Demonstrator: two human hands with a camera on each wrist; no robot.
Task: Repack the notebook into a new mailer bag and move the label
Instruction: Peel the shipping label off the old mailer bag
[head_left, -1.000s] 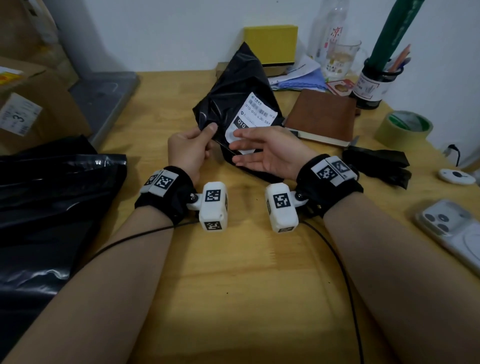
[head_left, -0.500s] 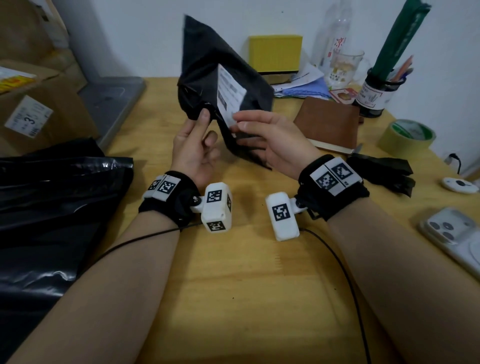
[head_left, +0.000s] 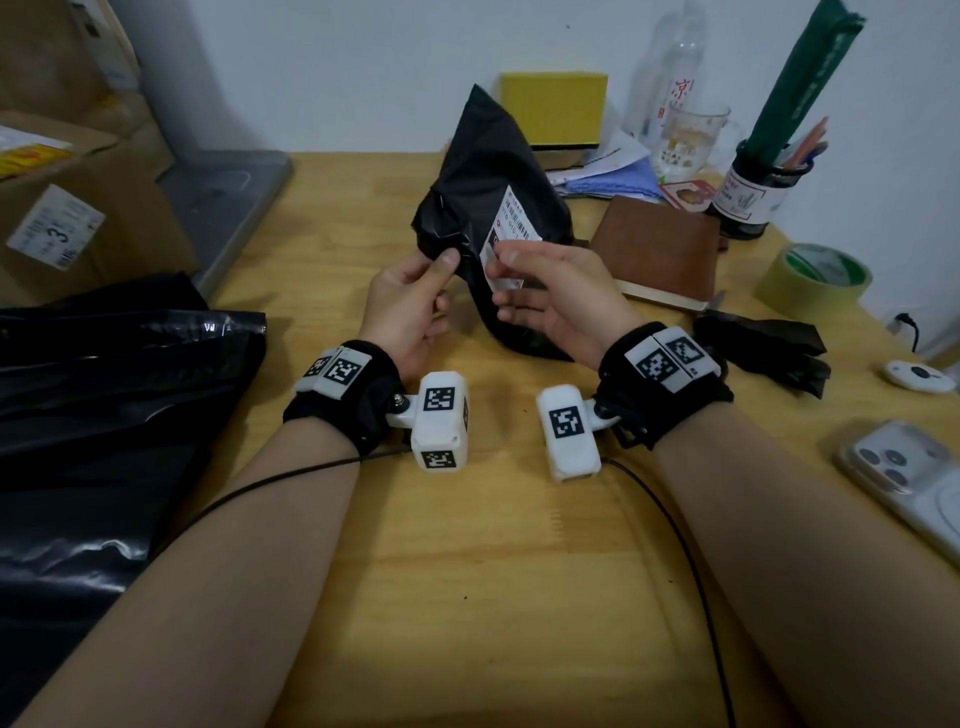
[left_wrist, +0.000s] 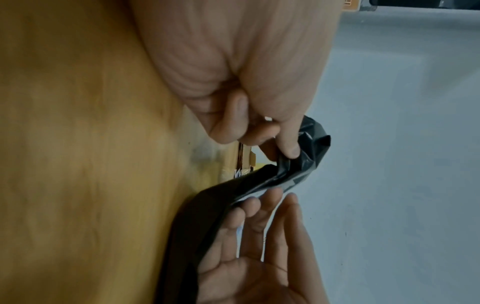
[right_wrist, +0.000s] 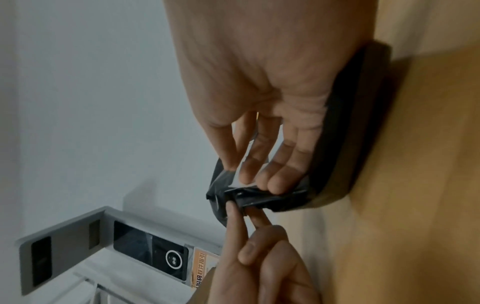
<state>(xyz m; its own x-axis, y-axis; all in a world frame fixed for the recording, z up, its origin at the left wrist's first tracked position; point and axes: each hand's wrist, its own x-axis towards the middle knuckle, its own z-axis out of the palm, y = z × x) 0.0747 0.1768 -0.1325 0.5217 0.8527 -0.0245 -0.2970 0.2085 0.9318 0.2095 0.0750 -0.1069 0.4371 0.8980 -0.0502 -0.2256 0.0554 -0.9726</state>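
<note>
The old black mailer bag (head_left: 478, 171) stands upright over the wooden table (head_left: 467, 571), held between both hands. My left hand (head_left: 441, 265) pinches its crumpled left edge (left_wrist: 298, 168) with thumb and forefinger. A white shipping label (head_left: 514, 223) is stuck on the bag's front. My right hand (head_left: 506, 275) pinches the label's lower left edge (right_wrist: 237, 172), thumb in front and fingers behind the bag (right_wrist: 259, 197). The brown notebook (head_left: 660, 249) lies flat to the right, outside any bag. New black mailer bags (head_left: 104, 389) lie at the left.
A tape roll (head_left: 810, 275), a black plastic scrap (head_left: 763, 348) and a phone (head_left: 904, 478) sit at the right. A yellow box (head_left: 553, 109), a glass (head_left: 691, 140) and a pen pot (head_left: 753, 192) line the back. A cardboard box (head_left: 67, 218) stands at the left.
The bag went from lying tilted on the table to being lifted high, then came lower and upright. My right thumb has moved onto the label's edge.
</note>
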